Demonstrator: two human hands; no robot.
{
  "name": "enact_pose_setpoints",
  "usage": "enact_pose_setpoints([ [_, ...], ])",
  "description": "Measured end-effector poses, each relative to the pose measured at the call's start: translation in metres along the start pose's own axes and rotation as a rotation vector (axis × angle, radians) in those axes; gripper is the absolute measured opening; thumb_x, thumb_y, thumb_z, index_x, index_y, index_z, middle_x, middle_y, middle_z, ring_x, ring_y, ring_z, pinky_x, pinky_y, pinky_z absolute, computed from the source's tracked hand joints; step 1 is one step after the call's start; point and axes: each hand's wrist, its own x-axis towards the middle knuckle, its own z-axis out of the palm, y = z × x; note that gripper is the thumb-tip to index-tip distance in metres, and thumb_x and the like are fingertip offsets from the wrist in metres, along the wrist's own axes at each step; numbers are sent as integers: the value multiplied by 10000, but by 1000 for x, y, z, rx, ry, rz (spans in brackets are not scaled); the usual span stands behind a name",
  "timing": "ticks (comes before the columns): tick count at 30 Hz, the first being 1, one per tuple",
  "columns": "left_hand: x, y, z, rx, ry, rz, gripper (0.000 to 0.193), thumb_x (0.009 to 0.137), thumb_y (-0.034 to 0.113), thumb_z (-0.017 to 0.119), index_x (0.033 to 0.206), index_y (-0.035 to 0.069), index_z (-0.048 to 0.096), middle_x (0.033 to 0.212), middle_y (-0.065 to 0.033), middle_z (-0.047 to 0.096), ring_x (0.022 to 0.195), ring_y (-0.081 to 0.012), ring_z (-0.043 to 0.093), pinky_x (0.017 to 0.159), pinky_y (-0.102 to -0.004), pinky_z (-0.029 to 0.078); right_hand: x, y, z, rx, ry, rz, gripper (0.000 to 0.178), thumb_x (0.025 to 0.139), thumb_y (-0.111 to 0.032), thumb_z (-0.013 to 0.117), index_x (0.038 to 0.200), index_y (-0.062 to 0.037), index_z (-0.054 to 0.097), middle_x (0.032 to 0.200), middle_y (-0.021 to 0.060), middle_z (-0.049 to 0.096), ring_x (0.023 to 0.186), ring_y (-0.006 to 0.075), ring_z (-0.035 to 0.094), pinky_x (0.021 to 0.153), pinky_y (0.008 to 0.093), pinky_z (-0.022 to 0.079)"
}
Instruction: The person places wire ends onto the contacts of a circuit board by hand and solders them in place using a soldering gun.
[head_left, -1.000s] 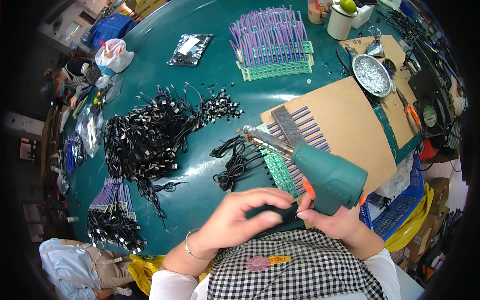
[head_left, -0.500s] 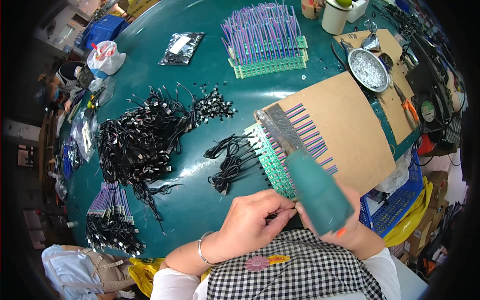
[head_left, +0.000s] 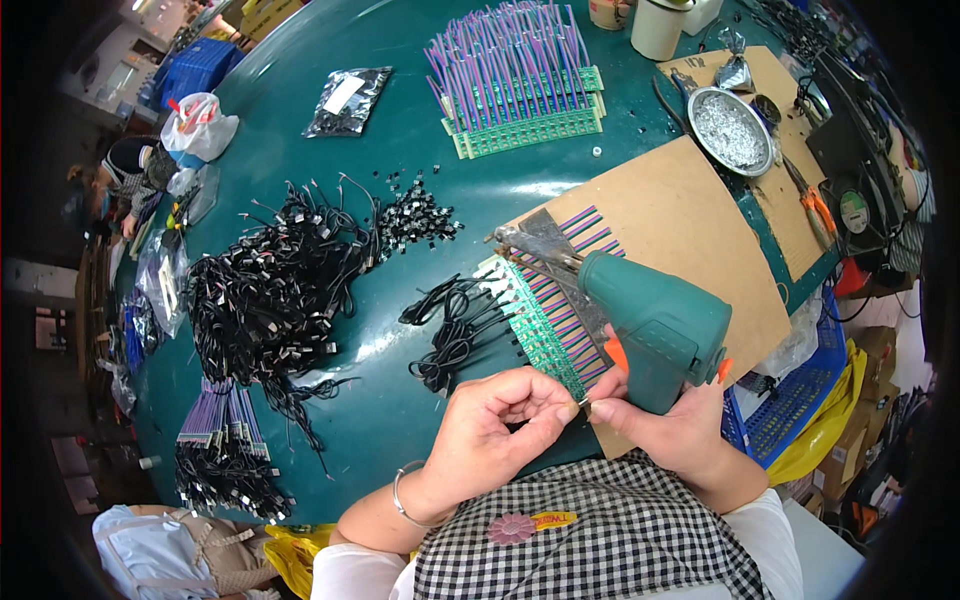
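Note:
My right hand (head_left: 683,430) grips a teal glue gun (head_left: 655,315) with an orange trigger, its body tilted up to the left. The thumb and forefinger of that hand also meet my left fingertips at the near end of a green circuit board strip (head_left: 535,325). My left hand (head_left: 505,420) is closed in a pinch there; what it pinches is too small to make out. Striped ribbon wires (head_left: 590,230) run from the strip to the right, under a dark metal bar (head_left: 550,245). Black cables (head_left: 455,325) extend from its left side.
Brown board (head_left: 690,230) lies under the wires. A tangled heap of black cables (head_left: 270,290) and small black parts (head_left: 415,215) are at left. Wired circuit boards (head_left: 520,125) stand at the back. Beyond the board are a metal bowl (head_left: 768,165) and orange-handled pliers (head_left: 818,215).
The glue gun has swung from pointing steeply toward me to lying more level, farther up and right. My fingertips stay together at the strip's near end. The view has shifted slightly.

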Motion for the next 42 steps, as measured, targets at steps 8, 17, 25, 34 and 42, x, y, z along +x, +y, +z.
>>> enact_pose_setpoints([
  [8,4,-1,6,334,111,220,48,780,-27,674,798,-17,632,768,-56,635,656,-74,577,597,-204,475,4,1,5,93,1,36,115,764,83,658,861,43,612,758,75,657,693,108,632,647,254,532],
  [17,5,0,7,432,126,309,59,757,-23,688,794,-15,642,714,-67,634,614,-103,585,556,-216,465,6,2,3,71,-4,33,140,753,87,665,866,46,592,746,74,652,685,109,630,642,252,530],
  [25,-1,-1,6,94,79,-77,118,914,94,592,902,-15,637,695,-24,605,585,-58,525,503,-187,404,3,11,-9,-68,-108,-40,574,742,137,642,1258,78,398,1064,152,572,802,175,640,703,303,560],
  [34,-2,-4,9,-184,87,-169,108,891,72,620,955,-14,634,708,-17,626,545,-6,494,474,-157,374,3,5,5,59,40,-39,128,753,83,667,861,31,623,772,51,656,696,84,617,636,234,518],
  [42,0,-8,9,513,140,376,83,835,28,675,889,-23,637,753,-67,675,654,-73,630,566,-189,499,2,4,5,28,34,-31,117,747,64,685,841,22,630,752,39,651,669,75,606,617,222,504],
])
